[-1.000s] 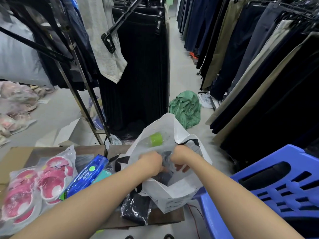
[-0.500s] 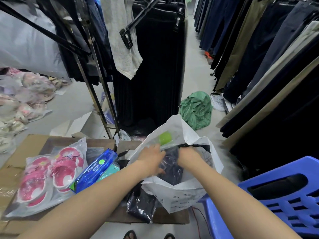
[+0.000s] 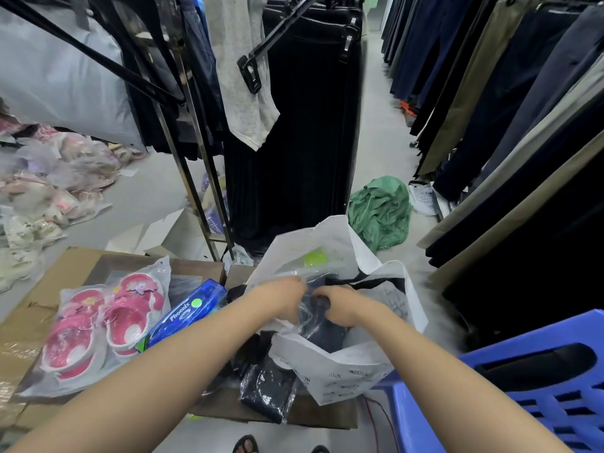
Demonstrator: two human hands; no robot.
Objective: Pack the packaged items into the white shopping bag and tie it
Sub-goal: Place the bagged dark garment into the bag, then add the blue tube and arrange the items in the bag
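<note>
The white shopping bag (image 3: 343, 371) stands open on the cardboard surface, with a green-capped item (image 3: 315, 258) showing inside its far wall. Both hands are at its mouth. My left hand (image 3: 281, 297) and my right hand (image 3: 341, 305) grip a dark garment in clear plastic (image 3: 322, 325), which sits partly inside the bag. Another dark packaged garment (image 3: 266, 392) lies on the cardboard beside the bag's near left corner. Further left lie pink sandals in clear plastic (image 3: 98, 322) and a blue packaged item (image 3: 183, 317).
A flattened cardboard box (image 3: 26, 322) serves as the work surface. A blue plastic stool (image 3: 523, 393) stands at the right. Clothes racks with dark trousers (image 3: 490, 125) line the aisle, and a metal rack leg (image 3: 196, 197) stands behind. A green cloth (image 3: 379, 212) lies on the floor.
Both hands have kept working the dark wrapped garment at the bag's mouth, closing together on it again after spreading apart. The view has shifted slightly.
</note>
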